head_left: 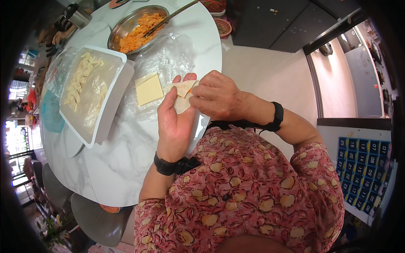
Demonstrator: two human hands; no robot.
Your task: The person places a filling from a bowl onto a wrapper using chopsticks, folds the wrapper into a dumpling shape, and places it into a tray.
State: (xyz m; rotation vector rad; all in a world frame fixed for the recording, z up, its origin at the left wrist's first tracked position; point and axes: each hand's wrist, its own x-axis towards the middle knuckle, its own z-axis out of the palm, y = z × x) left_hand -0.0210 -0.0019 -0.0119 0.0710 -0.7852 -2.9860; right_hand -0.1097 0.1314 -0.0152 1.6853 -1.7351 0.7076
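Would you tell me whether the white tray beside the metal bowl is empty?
No, the white tray holds a row of folded dumplings under clear plastic, next to the metal bowl.

Pale dumpling wrapper [184, 93], folded w/ orange filling, held above table.

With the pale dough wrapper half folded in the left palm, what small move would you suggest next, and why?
Probably pinch along the open edge with the right hand. The pale dough wrapper lies folded across the left hand, a bit of orange filling shows at the fold, and the right fingers already rest on that edge, so sealing it seems the nearest step.
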